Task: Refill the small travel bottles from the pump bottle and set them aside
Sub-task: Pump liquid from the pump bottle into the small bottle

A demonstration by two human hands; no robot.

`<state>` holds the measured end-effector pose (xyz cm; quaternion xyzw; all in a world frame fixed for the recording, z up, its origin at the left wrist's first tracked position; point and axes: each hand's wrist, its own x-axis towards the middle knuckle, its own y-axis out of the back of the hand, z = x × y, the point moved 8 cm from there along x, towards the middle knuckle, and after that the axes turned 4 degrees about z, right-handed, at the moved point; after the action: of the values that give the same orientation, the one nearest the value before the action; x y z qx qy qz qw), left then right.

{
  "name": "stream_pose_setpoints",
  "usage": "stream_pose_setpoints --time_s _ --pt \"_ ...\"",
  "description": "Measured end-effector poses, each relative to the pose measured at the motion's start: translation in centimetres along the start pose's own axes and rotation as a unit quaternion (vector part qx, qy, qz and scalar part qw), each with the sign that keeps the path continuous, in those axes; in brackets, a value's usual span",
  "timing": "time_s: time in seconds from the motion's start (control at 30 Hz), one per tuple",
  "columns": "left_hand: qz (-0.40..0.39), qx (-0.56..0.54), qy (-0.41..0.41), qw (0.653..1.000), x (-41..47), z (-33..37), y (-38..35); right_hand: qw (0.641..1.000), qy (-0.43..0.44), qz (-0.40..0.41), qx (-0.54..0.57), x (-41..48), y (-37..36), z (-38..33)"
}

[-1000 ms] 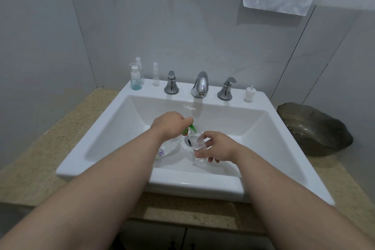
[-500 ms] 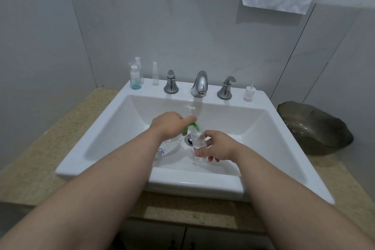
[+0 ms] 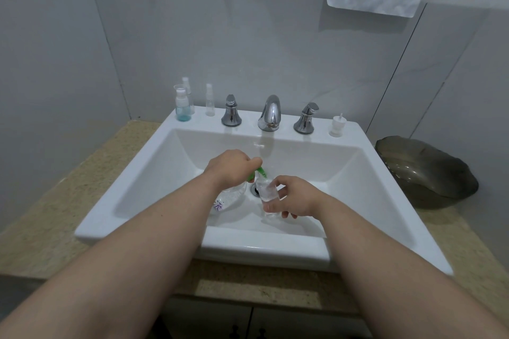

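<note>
Two grips over sink [image 3: 344,173]: left grip [image 3: 230,168] clenched on pump bottle [image 3: 234,194] top, green nozzle [image 3: 261,172] at mouth of clear travel bottle [image 3: 266,194], held by right grip [image 3: 297,197], nr drain [image 3: 254,190].

Green pump [image 3: 259,173], white sink [image 3: 154,173]

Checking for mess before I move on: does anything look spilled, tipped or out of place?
Nothing stands out. The pump bottle and small travel bottle are over the sink basin, and no spill shows. The white cap alone on the sink ledge probably belongs to the held bottle.
</note>
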<state>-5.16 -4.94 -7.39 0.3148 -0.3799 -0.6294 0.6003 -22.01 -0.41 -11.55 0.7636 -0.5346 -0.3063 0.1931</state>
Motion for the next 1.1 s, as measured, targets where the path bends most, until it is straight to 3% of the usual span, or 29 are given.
stream_pose_setpoints --time_s 1.1 --pt "-0.002 0.020 -0.006 1.000 -0.32 0.36 -0.17 1.000 0.001 -0.005 -0.016 0.18 -0.05 0.30"
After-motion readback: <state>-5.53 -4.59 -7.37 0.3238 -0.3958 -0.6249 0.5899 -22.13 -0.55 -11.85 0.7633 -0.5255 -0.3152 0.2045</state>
